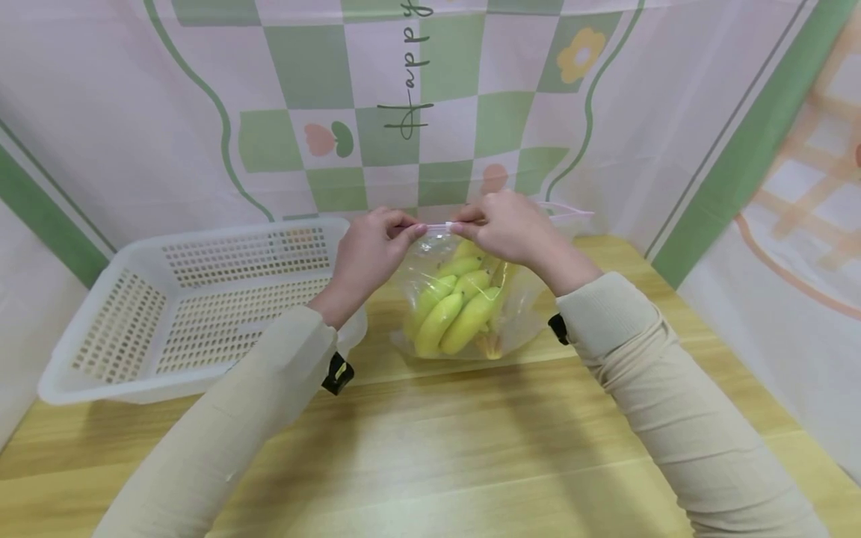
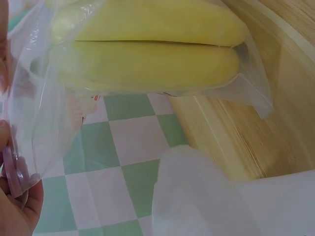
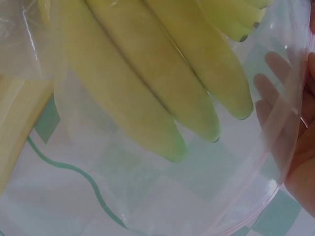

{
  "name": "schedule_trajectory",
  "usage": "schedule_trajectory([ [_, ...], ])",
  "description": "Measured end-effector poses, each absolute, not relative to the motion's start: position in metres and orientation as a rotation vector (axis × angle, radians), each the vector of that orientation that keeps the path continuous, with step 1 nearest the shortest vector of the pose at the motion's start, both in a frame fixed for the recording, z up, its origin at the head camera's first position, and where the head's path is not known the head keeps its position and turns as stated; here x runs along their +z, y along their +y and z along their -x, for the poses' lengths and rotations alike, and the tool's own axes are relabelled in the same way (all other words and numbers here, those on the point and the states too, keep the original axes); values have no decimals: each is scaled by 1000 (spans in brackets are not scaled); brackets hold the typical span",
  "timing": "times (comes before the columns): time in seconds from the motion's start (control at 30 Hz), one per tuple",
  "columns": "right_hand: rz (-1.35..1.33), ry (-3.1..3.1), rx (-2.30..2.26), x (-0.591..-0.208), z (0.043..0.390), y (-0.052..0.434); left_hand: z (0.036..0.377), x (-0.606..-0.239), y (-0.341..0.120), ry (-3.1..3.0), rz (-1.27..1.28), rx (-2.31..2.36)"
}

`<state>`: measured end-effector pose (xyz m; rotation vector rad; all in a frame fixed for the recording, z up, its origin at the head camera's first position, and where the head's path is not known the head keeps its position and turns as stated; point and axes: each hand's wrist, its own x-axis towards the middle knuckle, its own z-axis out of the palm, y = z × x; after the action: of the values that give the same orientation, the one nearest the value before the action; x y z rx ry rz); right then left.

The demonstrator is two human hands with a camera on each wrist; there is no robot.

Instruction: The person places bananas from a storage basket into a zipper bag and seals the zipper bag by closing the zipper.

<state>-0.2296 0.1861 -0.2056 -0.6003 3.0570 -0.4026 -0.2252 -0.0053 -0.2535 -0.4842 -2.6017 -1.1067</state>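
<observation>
A clear zip bag [image 1: 521, 329] stands on the wooden table with a bunch of yellow bananas [image 1: 440, 321] inside. Along its top runs a pink zip strip [image 1: 437, 227] with a small white slider [image 1: 449, 226]. My left hand [image 1: 373, 246] pinches the strip at its left end between thumb and forefinger. Beside it my right hand [image 1: 511, 232] pinches the strip at the slider. To the right, the pink edge of the bag's mouth stands apart. In the left wrist view the bananas [image 2: 147, 64] press against the plastic; the right wrist view shows their tips [image 3: 172, 147] below the mouth.
A white perforated plastic basket [image 1: 128, 250] stands left of the bag, close to my left forearm. Behind hangs a green and white checked cloth [image 1: 309, 67]. The wooden table [image 1: 430, 463] stretches toward me.
</observation>
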Motion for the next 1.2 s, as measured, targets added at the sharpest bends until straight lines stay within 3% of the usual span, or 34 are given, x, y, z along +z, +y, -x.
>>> schedule_trajectory([
  [0.5,582,3148,-380,-207,228,193,231,-257,-11,-2606,451,-1099],
  [1.2,799,3189,-379,-205,232,190,229,-257,-8,-2543,479,-1121],
])
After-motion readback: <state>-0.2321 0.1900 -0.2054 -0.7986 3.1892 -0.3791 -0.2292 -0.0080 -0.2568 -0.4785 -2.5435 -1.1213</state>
